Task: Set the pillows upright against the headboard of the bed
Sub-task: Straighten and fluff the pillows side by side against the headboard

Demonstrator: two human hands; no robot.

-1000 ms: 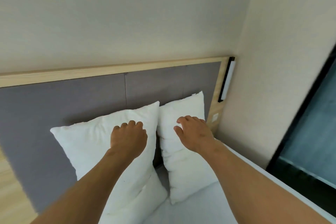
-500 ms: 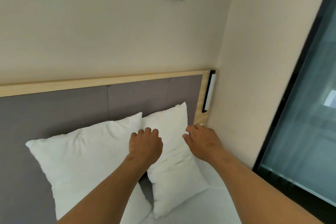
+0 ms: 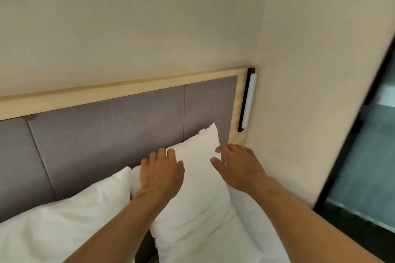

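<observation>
Two white pillows lean upright against the grey padded headboard point(image 3: 106, 139) with its light wood frame. The right pillow point(image 3: 198, 209) stands near the bed's right corner. My left hand point(image 3: 161, 174) lies over its upper left edge, fingers curled on the top. My right hand point(image 3: 237, 166) is at its upper right edge, fingers spread, thumb toward the pillow; whether it touches the pillow is unclear. The left pillow point(image 3: 70, 226) rests beside it, untouched, its corner meeting the right pillow.
A beige wall rises behind the headboard, and a side wall point(image 3: 310, 92) closes in on the right. A black-and-white wall lamp point(image 3: 248, 102) is fixed at the headboard's right end. A dark-framed glass panel point(image 3: 367, 166) stands at far right. White bedsheet point(image 3: 256, 226) lies below.
Both hands shifted right, from one on each pillow to both on the right pillow's top corners. The view swung right and closer, so the left pillow slid toward the lower left.
</observation>
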